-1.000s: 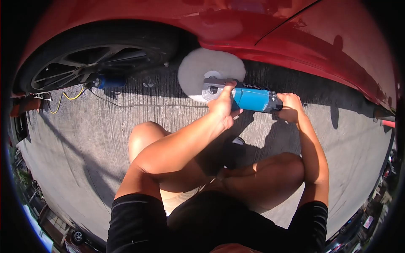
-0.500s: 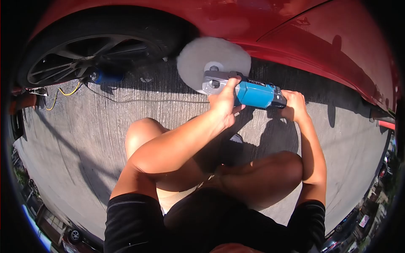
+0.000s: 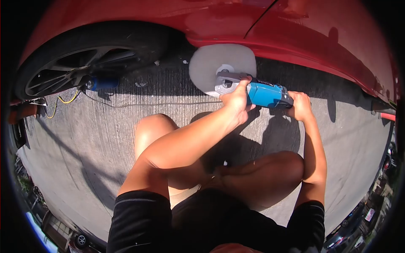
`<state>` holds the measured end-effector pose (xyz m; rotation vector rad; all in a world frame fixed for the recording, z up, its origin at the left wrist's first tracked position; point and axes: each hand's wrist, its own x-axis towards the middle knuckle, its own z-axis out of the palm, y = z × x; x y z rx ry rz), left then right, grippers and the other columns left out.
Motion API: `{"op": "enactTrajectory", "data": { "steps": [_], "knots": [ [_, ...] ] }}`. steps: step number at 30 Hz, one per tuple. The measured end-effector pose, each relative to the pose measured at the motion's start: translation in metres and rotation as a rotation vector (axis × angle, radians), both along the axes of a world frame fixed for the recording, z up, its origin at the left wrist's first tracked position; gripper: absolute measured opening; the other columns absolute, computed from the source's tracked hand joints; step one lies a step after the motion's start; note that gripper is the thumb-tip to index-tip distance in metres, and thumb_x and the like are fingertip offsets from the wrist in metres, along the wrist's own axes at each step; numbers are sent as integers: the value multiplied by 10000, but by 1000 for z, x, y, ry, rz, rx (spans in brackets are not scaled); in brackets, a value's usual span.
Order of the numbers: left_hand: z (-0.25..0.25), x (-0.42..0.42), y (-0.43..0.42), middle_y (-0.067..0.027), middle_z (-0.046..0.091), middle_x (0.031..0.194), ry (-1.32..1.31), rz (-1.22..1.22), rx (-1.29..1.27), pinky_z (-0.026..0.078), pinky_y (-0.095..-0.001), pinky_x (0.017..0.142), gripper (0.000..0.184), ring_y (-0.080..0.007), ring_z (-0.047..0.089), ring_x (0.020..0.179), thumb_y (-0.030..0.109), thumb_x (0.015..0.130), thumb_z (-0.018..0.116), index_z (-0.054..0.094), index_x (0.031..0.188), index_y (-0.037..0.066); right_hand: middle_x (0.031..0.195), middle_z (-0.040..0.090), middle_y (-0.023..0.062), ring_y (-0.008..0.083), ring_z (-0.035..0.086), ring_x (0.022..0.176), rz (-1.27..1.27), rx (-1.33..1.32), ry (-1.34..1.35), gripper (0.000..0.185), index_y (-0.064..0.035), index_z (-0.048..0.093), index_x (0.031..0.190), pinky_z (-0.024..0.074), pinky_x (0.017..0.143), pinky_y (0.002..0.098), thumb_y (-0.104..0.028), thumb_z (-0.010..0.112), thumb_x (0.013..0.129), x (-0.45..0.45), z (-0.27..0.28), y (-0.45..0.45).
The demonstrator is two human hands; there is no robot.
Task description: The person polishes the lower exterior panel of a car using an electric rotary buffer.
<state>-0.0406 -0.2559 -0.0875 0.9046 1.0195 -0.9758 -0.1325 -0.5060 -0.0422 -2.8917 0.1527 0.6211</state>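
Note:
A teal and grey Makita polisher (image 3: 265, 93) is held between both hands, low beside the car. My left hand (image 3: 238, 101) is closed round the grey gear-head end. At the rear end of the body, my right hand (image 3: 300, 106) is wrapped round the dark handle. The wide white polishing pad (image 3: 202, 69) faces the lower red body panel (image 3: 219, 29) behind the wheel, and its upper edge overlaps the panel's bottom edge in view. Whether the pad presses on the paint is hidden from this angle.
To the left is a black tyre with a dark spoked wheel (image 3: 80, 63). A blue cylindrical object (image 3: 103, 83) lies by it, with a yellow cord (image 3: 69, 99) nearby. A thin dark cable (image 3: 160, 103) crosses the ribbed concrete (image 3: 105, 130). My bent knees are close below the polisher.
The polisher and both hands have shifted slightly right in view. The car and wheel sit a little lower in the frame. Both hands keep their hold.

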Motion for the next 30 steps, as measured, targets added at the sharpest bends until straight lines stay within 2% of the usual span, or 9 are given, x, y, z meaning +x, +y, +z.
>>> {"op": "enactTrajectory", "data": {
  "steps": [1, 3, 6, 12, 17, 20, 21, 26, 30],
  "knots": [
    [0, 0, -5, -105, 627, 1252, 39, -6, 37, 580, -486, 822, 684, -256, 645, 1076, 421, 829, 868, 566, 1338, 81, 942, 741, 177, 442, 709, 949, 13, -3, 6, 400, -62, 708, 930, 573, 815, 506, -57, 808, 543, -1, -3, -5],
    [0, -4, -6, -160, 612, 1278, 25, -2, -25, 574, -445, 725, 970, -262, 664, 1029, 417, 790, 903, 328, 1464, 21, 916, 721, 184, 455, 699, 937, 0, 32, 34, 394, -55, 696, 923, 564, 797, 506, -52, 800, 542, -8, -3, -14],
    [1, -7, -11, -92, 631, 1258, 17, -35, -46, 582, -482, 830, 565, -239, 649, 1083, 391, 865, 844, 610, 1280, 86, 886, 683, 193, 468, 686, 915, 21, 96, -56, 371, -36, 677, 910, 554, 770, 498, -28, 766, 551, -18, -4, -18],
    [5, -3, -8, -81, 647, 1228, -16, -30, -75, 553, -491, 876, 549, -228, 639, 1076, 386, 858, 846, 614, 1273, 111, 902, 727, 176, 442, 707, 903, -49, 81, -69, 338, -49, 701, 898, 570, 783, 501, -61, 768, 567, -16, -6, -14],
    [-20, -5, -8, -92, 642, 1211, 11, -78, -121, 570, -477, 776, 566, -248, 653, 1039, 499, 888, 798, 595, 1294, 163, 872, 743, 187, 436, 724, 865, -46, 19, 52, 254, -78, 721, 869, 571, 763, 502, -108, 799, 629, -9, -9, -6],
    [-49, 0, -6, -143, 663, 1202, 83, -86, 11, 605, -450, 658, 746, -256, 688, 980, 487, 834, 865, 574, 1326, 9, 877, 744, 190, 434, 726, 879, -104, 112, 215, 249, -87, 723, 880, 574, 768, 502, -107, 791, 641, -6, -18, 2],
    [-60, -2, 0, -145, 651, 1232, 28, -115, -37, 624, -471, 716, 737, -262, 683, 1010, 527, 839, 848, 608, 1312, 16, 889, 742, 189, 432, 725, 892, -66, 123, 178, 251, -82, 714, 892, 575, 772, 498, -111, 783, 652, -13, -30, -1],
    [-36, -32, 62, -154, 633, 1289, -16, -44, -67, 617, -469, 778, 746, -274, 687, 1065, 513, 832, 830, 586, 1352, 36, 964, 733, 211, 447, 710, 975, 154, 162, 263, 411, -18, 661, 1039, 560, 862, 525, -230, 829, 729, -7, 9, 34],
    [14, -65, 124, -173, 612, 1335, 13, 99, -53, 601, -497, 810, 747, -287, 688, 1071, 508, 829, 826, 581, 1363, 47, 978, 750, 253, 429, 732, 995, 164, 193, 486, 559, -10, 692, 1093, 575, 895, 515, -321, 899, 678, 4, 43, 91]
  ]
}}
